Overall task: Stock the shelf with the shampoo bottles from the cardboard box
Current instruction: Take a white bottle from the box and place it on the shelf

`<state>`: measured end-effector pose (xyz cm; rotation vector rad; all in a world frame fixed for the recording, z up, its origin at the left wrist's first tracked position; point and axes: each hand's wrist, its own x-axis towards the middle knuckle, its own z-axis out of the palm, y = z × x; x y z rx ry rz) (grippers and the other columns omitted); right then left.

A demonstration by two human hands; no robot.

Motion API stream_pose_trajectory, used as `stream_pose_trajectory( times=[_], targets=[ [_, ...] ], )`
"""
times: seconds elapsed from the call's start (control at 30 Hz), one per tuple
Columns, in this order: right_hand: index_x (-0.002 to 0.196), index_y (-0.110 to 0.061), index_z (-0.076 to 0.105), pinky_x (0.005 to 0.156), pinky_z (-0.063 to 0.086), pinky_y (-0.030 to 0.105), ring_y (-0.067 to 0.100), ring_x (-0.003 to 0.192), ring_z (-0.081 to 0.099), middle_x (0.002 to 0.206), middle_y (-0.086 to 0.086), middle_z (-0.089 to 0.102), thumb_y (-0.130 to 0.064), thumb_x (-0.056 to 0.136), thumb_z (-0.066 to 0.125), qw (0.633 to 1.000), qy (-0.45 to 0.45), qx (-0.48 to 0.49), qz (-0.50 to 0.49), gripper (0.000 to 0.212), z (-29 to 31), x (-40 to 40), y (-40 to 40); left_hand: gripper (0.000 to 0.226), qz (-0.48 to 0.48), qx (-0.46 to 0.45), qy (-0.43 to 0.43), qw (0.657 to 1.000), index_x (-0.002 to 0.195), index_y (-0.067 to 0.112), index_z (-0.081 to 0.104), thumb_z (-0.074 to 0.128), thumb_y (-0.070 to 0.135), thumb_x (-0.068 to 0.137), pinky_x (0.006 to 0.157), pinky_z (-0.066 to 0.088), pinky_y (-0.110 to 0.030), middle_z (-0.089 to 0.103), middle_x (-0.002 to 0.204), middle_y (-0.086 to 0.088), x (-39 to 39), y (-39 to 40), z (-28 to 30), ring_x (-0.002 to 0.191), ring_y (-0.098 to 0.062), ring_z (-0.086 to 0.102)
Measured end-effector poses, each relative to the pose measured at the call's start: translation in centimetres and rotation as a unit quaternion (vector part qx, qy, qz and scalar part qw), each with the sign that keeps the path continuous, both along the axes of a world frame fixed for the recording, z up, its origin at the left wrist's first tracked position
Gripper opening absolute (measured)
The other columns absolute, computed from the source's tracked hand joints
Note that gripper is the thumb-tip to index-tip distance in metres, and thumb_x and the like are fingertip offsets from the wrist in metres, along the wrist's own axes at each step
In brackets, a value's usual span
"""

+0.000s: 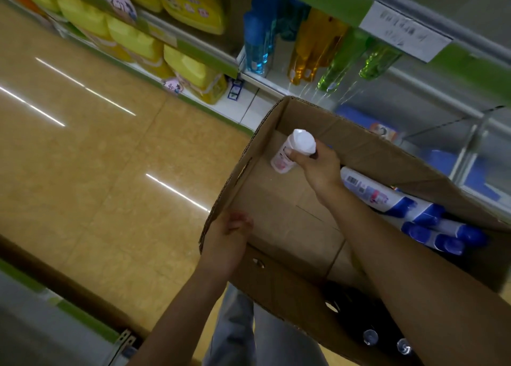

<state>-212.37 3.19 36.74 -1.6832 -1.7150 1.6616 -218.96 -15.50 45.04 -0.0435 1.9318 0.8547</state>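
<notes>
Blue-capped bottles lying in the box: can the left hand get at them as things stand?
Probably not yet. The left hand grips the near-left rim of the cardboard box, and the blue-capped bottles lie at the far right, beyond the right forearm, whose hand holds a white bottle.

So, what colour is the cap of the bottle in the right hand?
White; the head view shows the cap clearly, above the right hand.

Right hand (315, 166) fingers curled, gripping; left hand (226, 244) clutching.
</notes>
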Motion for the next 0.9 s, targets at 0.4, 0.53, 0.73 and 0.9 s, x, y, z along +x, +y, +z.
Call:
stream_pose_trajectory(
  times=[0.4,0.53,0.73,0.9],
  targets=[
    [0.103,-0.013,0.073,0.087,0.057,0.031,0.019,0.097,0.07,0.097,0.002,0.076,-0.016,0.079,0.076,0.984,0.099,-0.124,0.078,0.025,13.1,4.8,0.8,0.014,-0.021,0.062,0.048,0.997,0.103,0.019,0.061,0.06,0.015,0.09,0.072,0.042,-0.017,0.061,0.1,0.003,-0.4,1.6,5.2,0.1,-0.016,0.057],
    [0.092,-0.011,0.074,0.075,0.057,0.023,0.013,0.086,0.073,0.089,0.001,0.077,-0.017,0.083,0.072,0.982,0.135,-0.097,0.086,0.011,19.5,6.2,0.4,0.061,-0.053,0.127,0.011,0.99,0.134,0.022,0.045,0.073,0.032,0.08,0.084,0.044,-0.018,0.057,0.125,0.007,-0.5,1.8,8.7,0.114,-0.008,0.054],
    [0.088,-0.005,0.072,0.085,0.058,0.03,0.02,0.091,0.073,0.093,0.009,0.076,-0.033,0.068,0.073,0.979,0.175,-0.082,0.067,0.035,29.1,8.5,-0.6,0.057,-0.109,0.249,-0.155,0.95,0.124,0.021,0.059,0.077,0.035,0.072,0.099,0.048,-0.04,0.068,0.118,0.003,-0.2,0.5,16.2,0.11,-0.016,0.064],
    [0.085,-0.011,0.074,0.096,0.052,0.038,0.025,0.098,0.071,0.097,0.01,0.076,-0.043,0.061,0.076,0.982,0.185,-0.043,0.025,0.04,34.9,10.5,-2.8,0.04,-0.171,0.326,-0.16,0.916,0.109,0.009,0.066,0.066,0.019,0.071,0.083,0.057,-0.032,0.072,0.107,-0.008,0.4,-0.1,22.5,0.101,-0.02,0.068]
  ],
)
